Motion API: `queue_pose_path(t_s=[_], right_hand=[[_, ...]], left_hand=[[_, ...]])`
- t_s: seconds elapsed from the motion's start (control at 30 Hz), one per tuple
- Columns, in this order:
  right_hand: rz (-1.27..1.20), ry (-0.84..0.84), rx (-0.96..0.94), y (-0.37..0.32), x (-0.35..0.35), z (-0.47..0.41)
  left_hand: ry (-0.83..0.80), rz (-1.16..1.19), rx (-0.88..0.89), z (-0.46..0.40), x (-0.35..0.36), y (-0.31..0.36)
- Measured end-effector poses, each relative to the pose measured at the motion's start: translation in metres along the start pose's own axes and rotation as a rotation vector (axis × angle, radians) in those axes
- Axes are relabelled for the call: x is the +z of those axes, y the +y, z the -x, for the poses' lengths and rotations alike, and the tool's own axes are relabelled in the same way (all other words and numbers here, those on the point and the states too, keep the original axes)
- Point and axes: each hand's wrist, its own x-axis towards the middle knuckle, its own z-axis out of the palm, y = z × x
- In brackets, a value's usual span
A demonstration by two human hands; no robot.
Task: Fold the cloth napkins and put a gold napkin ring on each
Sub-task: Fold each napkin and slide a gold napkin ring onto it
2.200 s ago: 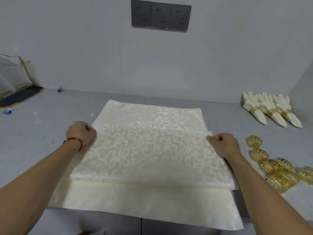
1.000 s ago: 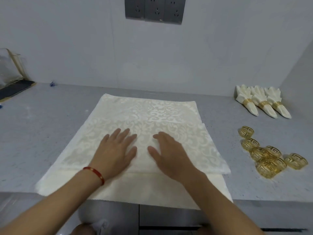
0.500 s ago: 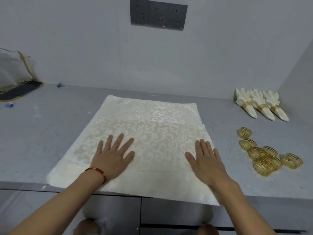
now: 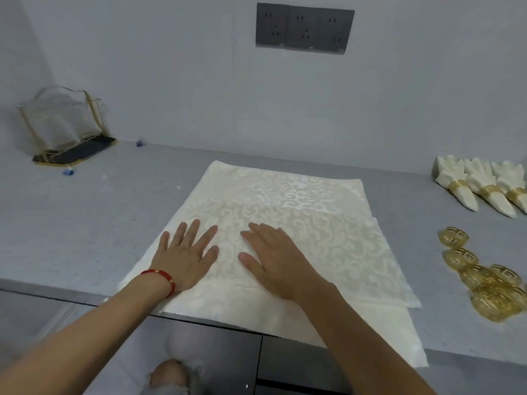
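While both palms press flat | left hand (image 4: 186, 256) and right hand (image 4: 281, 262) fingers spread, on napkin (image 4: 308, 223) at worktop (image 4: 85, 223) front edge | fold runs left-right beneath wrists | rings (image 4: 484, 276) nearer right hand.

Cream napkin (image 4: 299, 223) spread on a grey counter (image 4: 85, 223), its near layer folded back short of the front edge. Left hand (image 4: 185, 258) and right hand (image 4: 273, 260) lie flat, side by side, on the fold. Right: loose gold rings (image 4: 484, 280); beyond them, three ringed napkins (image 4: 482, 186). Wall sockets (image 4: 305, 28) above.
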Motion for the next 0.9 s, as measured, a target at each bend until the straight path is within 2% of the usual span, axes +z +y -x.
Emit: queue_pose_path(t_s=[0.1, 0.17, 0.3, 0.47, 0.67, 0.73, 0.8, 0.83, 0.9], right_hand=[[0.020, 0.037, -0.063, 0.008, 0.028, 0.002], [0.010, 0.066, -0.062, 0.012, 0.031, 0.002], [-0.018, 0.098, -0.067, 0.010, 0.030, 0.001], [-0.042, 0.115, -0.062, 0.010, 0.029, 0.001], [-0.085, 0.109, -0.051, 0.012, 0.030, -0.001], [-0.135, 0.094, -0.029, 0.015, 0.031, -0.002], [-0.301, 0.076, 0.032, 0.018, 0.028, -0.002], [-0.408, 0.094, 0.071, 0.019, 0.024, -0.002], [-0.557, 0.235, 0.144, 0.016, 0.012, -0.004]], left_hand=[[-0.129, -0.050, -0.025, -0.010, -0.032, 0.001], [-0.129, -0.051, -0.061, -0.035, -0.059, 0.002], [0.097, -0.019, -0.093, -0.106, -0.077, -0.009], [0.130, -0.002, -0.093, -0.148, -0.064, -0.028], [0.268, 0.334, -0.094, -0.135, -0.070, -0.031], [0.335, 0.463, -0.046, -0.117, -0.072, -0.029], [0.400, 0.498, 0.052, -0.094, -0.072, -0.023], [0.426, 0.497, 0.103, -0.081, -0.070, -0.019], [0.494, 0.500, 0.211, -0.054, -0.065, -0.007]])
